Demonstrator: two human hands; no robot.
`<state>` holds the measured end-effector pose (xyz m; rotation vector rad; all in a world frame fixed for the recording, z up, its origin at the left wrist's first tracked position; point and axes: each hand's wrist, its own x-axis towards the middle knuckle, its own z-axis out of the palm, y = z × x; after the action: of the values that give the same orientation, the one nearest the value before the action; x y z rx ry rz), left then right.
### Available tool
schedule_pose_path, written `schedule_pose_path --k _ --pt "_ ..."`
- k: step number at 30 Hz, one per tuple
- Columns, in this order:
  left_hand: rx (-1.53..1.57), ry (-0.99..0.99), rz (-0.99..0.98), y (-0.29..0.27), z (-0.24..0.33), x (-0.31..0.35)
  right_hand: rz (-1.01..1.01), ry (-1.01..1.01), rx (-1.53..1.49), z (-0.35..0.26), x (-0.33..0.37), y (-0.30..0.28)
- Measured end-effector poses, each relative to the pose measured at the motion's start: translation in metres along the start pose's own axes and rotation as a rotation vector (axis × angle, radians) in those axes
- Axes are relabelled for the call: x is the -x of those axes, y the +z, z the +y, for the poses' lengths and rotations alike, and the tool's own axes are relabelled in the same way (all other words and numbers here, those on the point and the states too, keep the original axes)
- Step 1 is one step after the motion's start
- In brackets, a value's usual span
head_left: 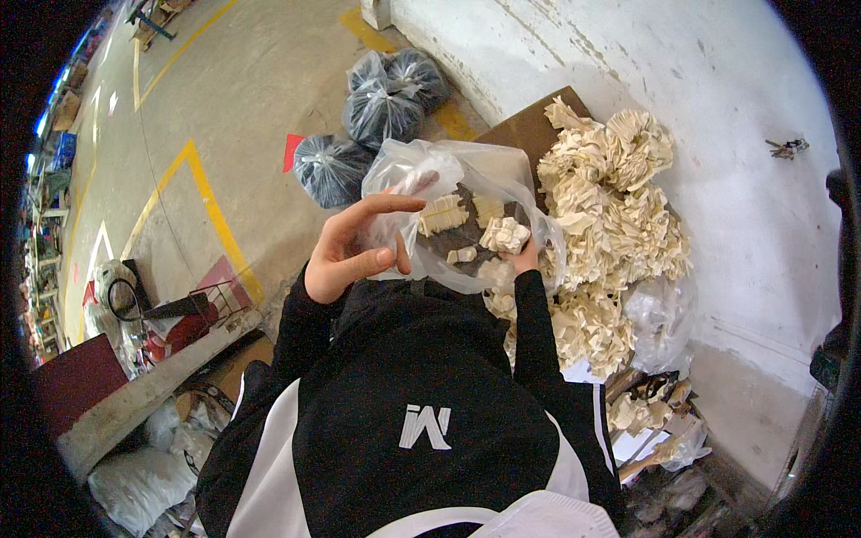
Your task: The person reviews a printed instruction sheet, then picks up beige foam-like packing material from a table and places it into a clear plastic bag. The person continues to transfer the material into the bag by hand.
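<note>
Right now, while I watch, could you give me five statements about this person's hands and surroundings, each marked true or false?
1. The right hand holds a cream crumpled bundle. True.
2. The left hand is clenched in a fist. False: its index finger and thumb are spread apart.
3. The plastic bag at the hands is solid black. False: it is translucent and whitish.
4. A heap of cream crumpled pieces lies beside the white wall. True.
5. The angled floor line on the left is blue. False: it is yellow.
</note>
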<state>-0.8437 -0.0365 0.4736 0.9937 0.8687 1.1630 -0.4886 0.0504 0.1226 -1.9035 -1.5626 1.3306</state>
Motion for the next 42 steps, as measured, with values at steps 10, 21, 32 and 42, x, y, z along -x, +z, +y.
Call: schedule_pose_path --k 10,21,32,42 --pt "0.026 0.002 0.060 0.015 0.008 -0.002 0.186 -0.284 0.698 -0.137 -0.013 0.036" --pt "0.039 -0.027 0.067 0.014 0.013 0.006 -0.262 -0.065 0.971 -0.094 -0.068 0.045" --pt "0.032 -0.036 0.044 0.016 0.003 -0.004 0.030 -0.658 0.521 -0.071 -0.006 0.012" --pt "0.001 -0.023 0.089 0.021 -0.009 -0.015 0.467 -0.772 -0.041 -0.215 0.121 -0.021"
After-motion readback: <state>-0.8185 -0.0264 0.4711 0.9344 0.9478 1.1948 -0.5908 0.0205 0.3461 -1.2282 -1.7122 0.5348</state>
